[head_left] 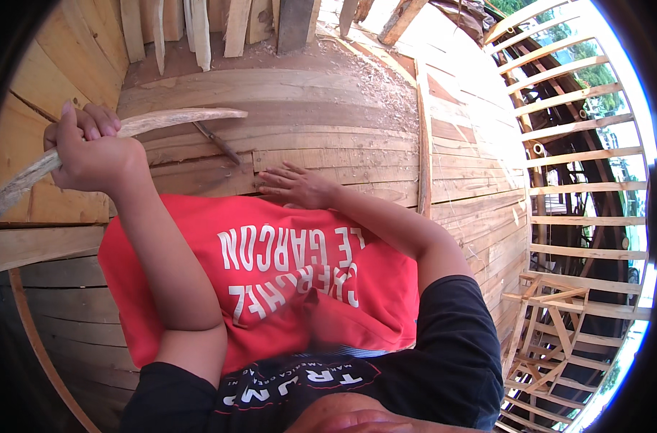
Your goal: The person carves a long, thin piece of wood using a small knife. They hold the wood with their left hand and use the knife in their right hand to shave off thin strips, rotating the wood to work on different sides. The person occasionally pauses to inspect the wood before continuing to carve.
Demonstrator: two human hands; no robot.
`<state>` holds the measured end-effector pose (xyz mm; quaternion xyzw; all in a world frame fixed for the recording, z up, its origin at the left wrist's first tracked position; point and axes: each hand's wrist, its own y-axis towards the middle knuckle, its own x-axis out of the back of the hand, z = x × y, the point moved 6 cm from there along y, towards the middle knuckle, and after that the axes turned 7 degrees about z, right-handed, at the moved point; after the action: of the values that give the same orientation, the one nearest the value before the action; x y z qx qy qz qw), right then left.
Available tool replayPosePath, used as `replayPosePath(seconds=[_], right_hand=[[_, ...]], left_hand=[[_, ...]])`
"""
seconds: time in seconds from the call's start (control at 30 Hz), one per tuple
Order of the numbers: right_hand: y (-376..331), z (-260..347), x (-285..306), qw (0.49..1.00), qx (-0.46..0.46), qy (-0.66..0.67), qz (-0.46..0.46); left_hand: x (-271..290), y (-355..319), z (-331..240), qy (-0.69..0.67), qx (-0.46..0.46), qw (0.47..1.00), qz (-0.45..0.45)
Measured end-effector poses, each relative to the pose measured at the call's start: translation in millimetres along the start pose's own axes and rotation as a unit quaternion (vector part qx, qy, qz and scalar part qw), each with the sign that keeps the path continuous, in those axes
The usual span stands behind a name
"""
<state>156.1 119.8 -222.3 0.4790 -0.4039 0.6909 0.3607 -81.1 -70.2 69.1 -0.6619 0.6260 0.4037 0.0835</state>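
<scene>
My left hand is raised at the left, its fingers wrapped round a long, rough strip of wood. One end of the strip points right across the plank floor; the other reaches the left rim of the view. My right hand lies with fingers stretched out at the far edge of a red cloth with white lettering, which covers my lap. A thin dark tool or rod rests on the planks between the strip and my right hand; its exact kind is unclear.
Wood shavings are scattered over the plank floor. Upright boards stand at the far side, and a plank wall rises at the left. A raised batten crosses the floor. A slatted railing and a wooden frame stand at the right.
</scene>
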Motion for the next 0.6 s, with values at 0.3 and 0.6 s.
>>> replayPosePath(seconds=[0.3,0.6], right_hand=[[-170,-171,2,0.778,-0.626,-0.036,0.022],[-163,-22,-37,0.953,0.005,-0.28,0.113]], left_hand=[[0,2,1,-0.011,0.007,1.0,-0.001],[-2,1,1,0.004,-0.005,1.0,0.01]])
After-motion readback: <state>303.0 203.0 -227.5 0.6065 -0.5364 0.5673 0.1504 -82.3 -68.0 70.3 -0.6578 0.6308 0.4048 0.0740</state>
